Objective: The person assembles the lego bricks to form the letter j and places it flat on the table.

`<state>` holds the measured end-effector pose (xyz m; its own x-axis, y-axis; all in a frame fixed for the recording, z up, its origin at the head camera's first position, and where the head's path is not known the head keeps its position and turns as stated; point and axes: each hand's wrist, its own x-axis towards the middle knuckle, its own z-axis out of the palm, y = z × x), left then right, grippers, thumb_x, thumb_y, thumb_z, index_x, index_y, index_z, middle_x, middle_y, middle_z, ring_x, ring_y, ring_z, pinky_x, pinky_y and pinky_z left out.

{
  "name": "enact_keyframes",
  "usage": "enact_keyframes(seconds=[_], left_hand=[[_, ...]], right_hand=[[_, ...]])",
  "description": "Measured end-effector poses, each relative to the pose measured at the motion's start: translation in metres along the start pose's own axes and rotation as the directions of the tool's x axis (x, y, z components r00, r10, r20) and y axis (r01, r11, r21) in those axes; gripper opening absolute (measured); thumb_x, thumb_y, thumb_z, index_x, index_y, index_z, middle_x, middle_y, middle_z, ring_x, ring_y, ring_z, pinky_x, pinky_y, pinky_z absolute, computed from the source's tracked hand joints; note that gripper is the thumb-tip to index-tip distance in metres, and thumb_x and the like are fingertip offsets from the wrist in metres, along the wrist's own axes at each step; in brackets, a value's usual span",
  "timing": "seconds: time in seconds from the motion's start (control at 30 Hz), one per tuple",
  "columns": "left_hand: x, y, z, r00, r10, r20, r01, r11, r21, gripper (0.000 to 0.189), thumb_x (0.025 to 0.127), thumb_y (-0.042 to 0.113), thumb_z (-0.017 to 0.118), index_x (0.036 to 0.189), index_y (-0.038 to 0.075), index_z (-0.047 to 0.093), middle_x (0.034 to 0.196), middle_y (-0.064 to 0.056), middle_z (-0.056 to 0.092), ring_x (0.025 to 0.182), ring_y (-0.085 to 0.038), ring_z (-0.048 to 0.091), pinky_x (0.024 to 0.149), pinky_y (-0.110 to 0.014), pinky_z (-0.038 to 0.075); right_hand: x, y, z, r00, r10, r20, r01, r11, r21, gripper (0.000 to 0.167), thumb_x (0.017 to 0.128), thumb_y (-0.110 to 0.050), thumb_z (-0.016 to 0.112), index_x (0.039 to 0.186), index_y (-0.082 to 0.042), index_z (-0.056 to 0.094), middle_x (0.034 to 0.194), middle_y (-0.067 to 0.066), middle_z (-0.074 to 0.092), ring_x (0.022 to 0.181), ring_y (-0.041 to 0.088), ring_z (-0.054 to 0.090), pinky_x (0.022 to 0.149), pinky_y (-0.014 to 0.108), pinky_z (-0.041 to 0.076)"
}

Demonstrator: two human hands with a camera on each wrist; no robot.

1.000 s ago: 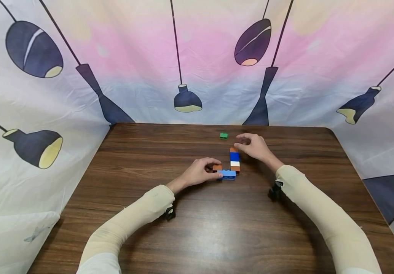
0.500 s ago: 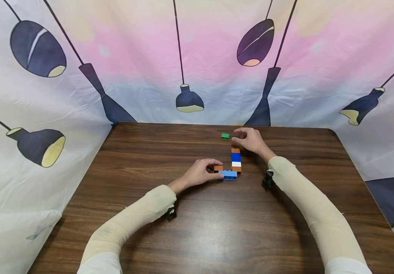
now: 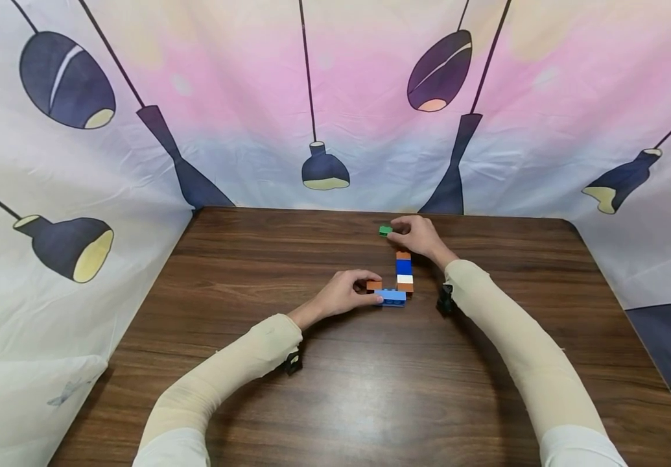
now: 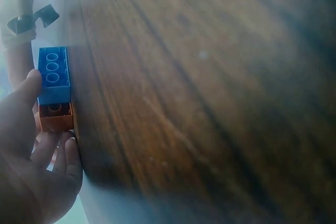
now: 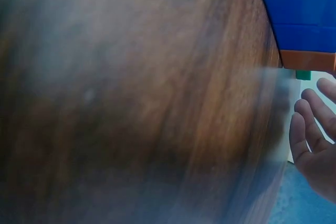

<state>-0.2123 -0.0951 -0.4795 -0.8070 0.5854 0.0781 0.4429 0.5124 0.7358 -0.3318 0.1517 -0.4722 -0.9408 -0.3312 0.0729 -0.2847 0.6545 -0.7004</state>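
Observation:
My left hand holds a joined pair of toy bricks, a light blue brick and an orange brick. Its thumb presses the blue one; its fingers bend round the orange end. Beside them stands a row of bricks: orange, dark blue, white and orange. Whether it joins the blue brick is hard to tell. Beyond that row my right hand, fingers loosely bent, reaches beside a small green brick. In the right wrist view the green brick shows partly behind the row.
The brown wooden table spreads around the bricks. A cloth backdrop printed with lamps hangs along its back and sides. A small dark camera sits at the right wrist, and another at the left.
My right hand has moved back and left, from the far end of the brick row to the green brick. My left hand keeps its grip in place; the view has shifted slightly.

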Motion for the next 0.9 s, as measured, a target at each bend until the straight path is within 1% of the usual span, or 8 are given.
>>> enact_keyframes(seconds=[0.2, 0.37, 0.73, 0.9], left_hand=[[0.001, -0.001, 0.0, 1.0, -0.005, 0.001, 0.005, 1.0, 0.007, 0.048, 0.093, 0.036, 0.077, 0.134, 0.013, 0.067, 0.122, 0.0, 0.07, 0.101, -0.01, 0.064, 0.088, -0.03, 0.053], [0.001, -0.001, 0.0, 1.0, -0.002, 0.002, 0.002, 1.0, 0.009, 0.048, 0.093, 0.036, 0.077, 0.134, 0.013, 0.067, 0.121, 0.001, 0.07, 0.1, -0.009, 0.064, 0.087, -0.03, 0.053], [0.001, -0.002, 0.001, 1.0, 0.001, 0.003, -0.001, 1.0, -0.006, 0.047, 0.094, 0.037, 0.076, 0.134, 0.014, 0.067, 0.122, 0.001, 0.07, 0.099, -0.009, 0.064, 0.086, -0.03, 0.053], [0.002, -0.003, 0.001, 1.0, 0.004, 0.007, -0.004, 1.0, -0.009, 0.049, 0.094, 0.037, 0.076, 0.135, 0.013, 0.067, 0.123, 0.0, 0.07, 0.099, -0.01, 0.064, 0.086, -0.031, 0.053]], right_hand=[[0.006, 0.0, 0.005, 1.0, 0.022, 0.0, -0.022, 0.999, -0.041, 0.04, 0.101, -0.025, 0.068, 0.135, -0.005, 0.065, 0.128, 0.017, 0.067, 0.107, 0.031, 0.065, 0.088, 0.047, 0.053], [0.006, -0.001, 0.006, 1.0, 0.02, -0.013, -0.021, 0.998, -0.059, 0.035, 0.101, -0.021, 0.067, 0.132, -0.004, 0.068, 0.125, 0.017, 0.069, 0.105, 0.031, 0.065, 0.088, 0.047, 0.053], [-0.006, 0.001, -0.003, 1.0, 0.001, -0.008, -0.002, 0.996, -0.09, 0.031, 0.1, -0.02, 0.068, 0.126, -0.003, 0.071, 0.117, 0.016, 0.072, 0.1, 0.03, 0.067, 0.088, 0.047, 0.053], [-0.012, 0.005, -0.007, 1.0, 0.002, -0.001, -0.002, 0.994, -0.11, 0.03, 0.099, -0.02, 0.069, 0.124, -0.004, 0.073, 0.113, 0.014, 0.074, 0.095, 0.028, 0.068, 0.085, 0.046, 0.054]])
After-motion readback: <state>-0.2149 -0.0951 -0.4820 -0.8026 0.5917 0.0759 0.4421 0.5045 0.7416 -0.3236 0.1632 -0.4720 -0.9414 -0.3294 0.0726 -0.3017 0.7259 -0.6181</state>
